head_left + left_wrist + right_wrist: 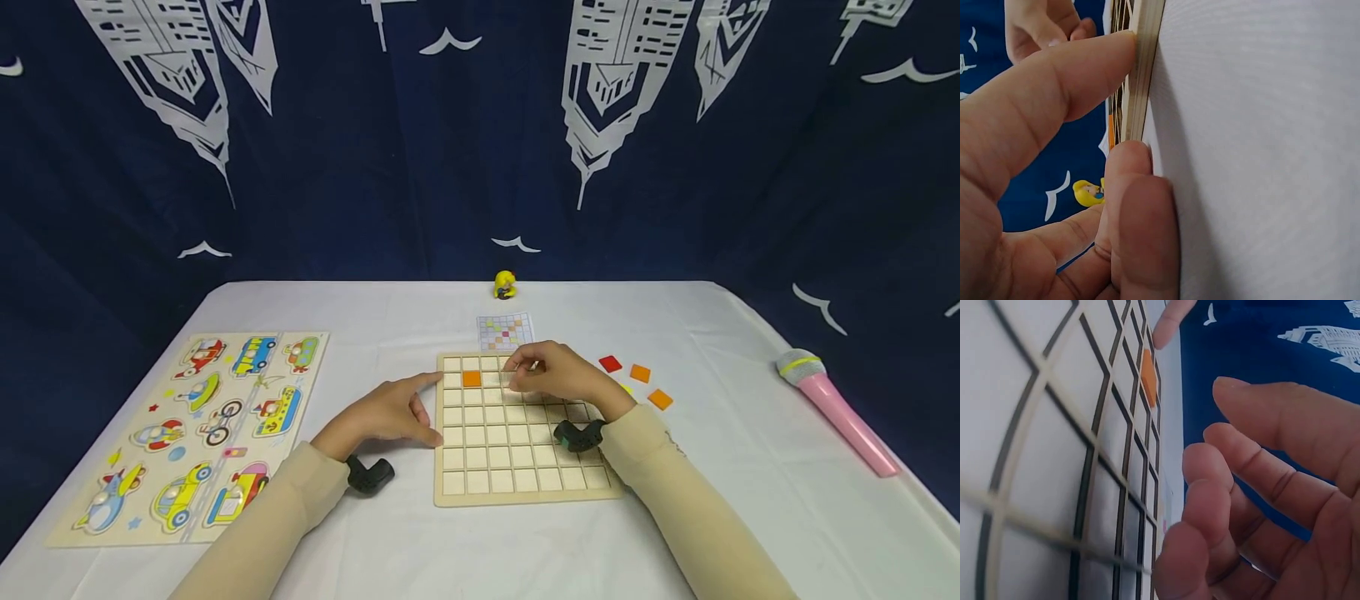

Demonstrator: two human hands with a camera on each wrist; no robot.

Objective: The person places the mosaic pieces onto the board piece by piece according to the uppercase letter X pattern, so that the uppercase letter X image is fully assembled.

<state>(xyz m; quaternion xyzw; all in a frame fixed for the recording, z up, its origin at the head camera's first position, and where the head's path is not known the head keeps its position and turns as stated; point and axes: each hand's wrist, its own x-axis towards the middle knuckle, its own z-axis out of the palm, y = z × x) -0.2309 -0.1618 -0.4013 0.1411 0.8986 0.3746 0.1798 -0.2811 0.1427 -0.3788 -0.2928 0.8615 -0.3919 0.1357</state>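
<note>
A wooden grid board [498,502] lies flat on the table, with one orange square tile [471,379] in a cell near its upper left corner. At the board's left edge is my left hand [386,411]; its spread thumb and index finger touch the side. In the left wrist view, the thumb [1094,72] presses the board's edge [1145,69]. My right hand [558,372] hovers over the upper part of the grid. Seen from the right wrist, its fingers [1207,494] are loosely bent, the thumb stands apart, and nothing shows between them.
Loose red [611,364] and orange tiles [641,372] lie right of the board, a yellow one partly hidden by the right wrist. Behind the board are a pattern card [504,332] and a yellow figurine [505,285]. A vehicle puzzle [187,417] lies left, a pink microphone [840,412] right.
</note>
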